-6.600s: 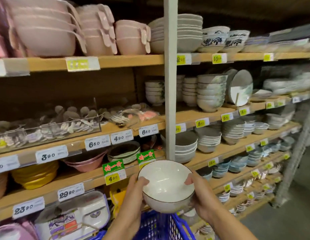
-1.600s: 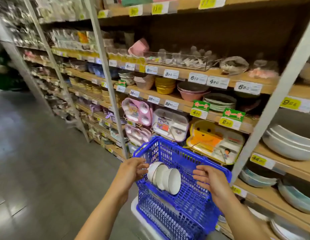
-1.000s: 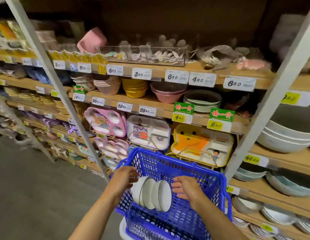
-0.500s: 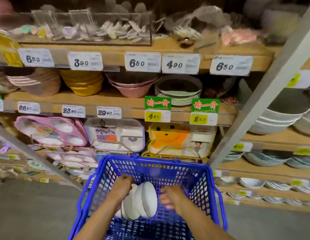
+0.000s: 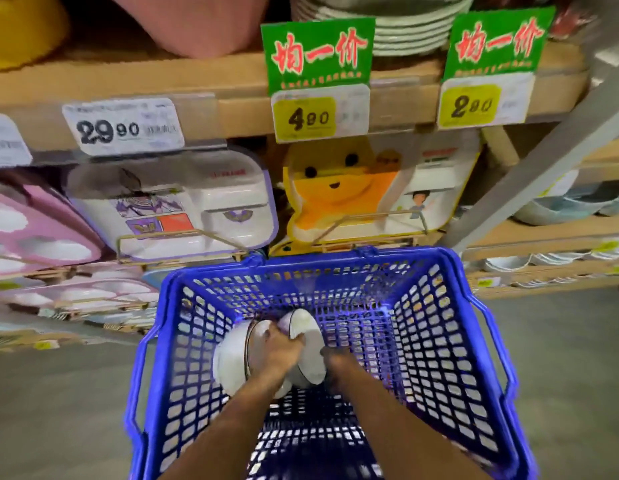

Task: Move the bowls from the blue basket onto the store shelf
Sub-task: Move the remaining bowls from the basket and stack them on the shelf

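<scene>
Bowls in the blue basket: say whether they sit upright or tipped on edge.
Tipped on edge: the bowls stand sideways in a row, openings facing right, left hand gripping them.

At least three white bowls (image 5: 228, 358) in one blue basket (image 5: 439, 323), two hands inside: one left hand (image 5: 280, 349), one right hand (image 5: 335, 356). Above, two green signs (image 5: 318, 53), two yellow price tags (image 5: 304, 117), two white price tags (image 5: 123, 128). Behind, one purple-edged tray (image 5: 169, 206), one yellow tray (image 5: 335, 199), one stack of plates (image 5: 408, 29), at least two pink trays (image 5: 34, 233).
</scene>
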`<state>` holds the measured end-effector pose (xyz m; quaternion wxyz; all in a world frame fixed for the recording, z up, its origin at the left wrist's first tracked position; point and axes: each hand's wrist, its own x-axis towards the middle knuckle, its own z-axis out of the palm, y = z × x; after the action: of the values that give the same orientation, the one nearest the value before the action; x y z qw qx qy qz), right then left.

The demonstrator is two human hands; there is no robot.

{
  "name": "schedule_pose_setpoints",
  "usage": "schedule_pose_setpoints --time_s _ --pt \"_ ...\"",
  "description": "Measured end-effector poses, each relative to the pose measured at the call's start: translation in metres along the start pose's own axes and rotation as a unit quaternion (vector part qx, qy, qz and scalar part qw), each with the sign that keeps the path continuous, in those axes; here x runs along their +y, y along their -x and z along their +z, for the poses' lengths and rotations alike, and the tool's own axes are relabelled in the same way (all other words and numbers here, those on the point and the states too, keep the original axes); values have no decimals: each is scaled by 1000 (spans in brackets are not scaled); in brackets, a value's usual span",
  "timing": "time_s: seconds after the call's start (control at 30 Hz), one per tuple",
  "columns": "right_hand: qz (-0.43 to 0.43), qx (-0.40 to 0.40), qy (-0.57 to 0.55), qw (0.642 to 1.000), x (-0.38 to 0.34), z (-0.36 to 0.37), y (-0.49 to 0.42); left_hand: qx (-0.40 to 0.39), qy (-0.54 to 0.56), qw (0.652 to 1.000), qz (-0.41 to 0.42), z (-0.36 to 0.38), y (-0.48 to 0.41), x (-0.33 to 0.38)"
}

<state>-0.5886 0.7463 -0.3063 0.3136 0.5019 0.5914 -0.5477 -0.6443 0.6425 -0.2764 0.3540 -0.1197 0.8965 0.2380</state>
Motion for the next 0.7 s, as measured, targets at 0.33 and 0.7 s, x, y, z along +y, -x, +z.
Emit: schedule_pose_setpoints --time_s 0.33,0.7 --pt "42 -26 -19 999 11 9 -20 -36 87 994 -60 18 -26 -8" --pt "-34 -22 -305 951 -24 -29 78 -35 424 904 -41 -40 71 42"
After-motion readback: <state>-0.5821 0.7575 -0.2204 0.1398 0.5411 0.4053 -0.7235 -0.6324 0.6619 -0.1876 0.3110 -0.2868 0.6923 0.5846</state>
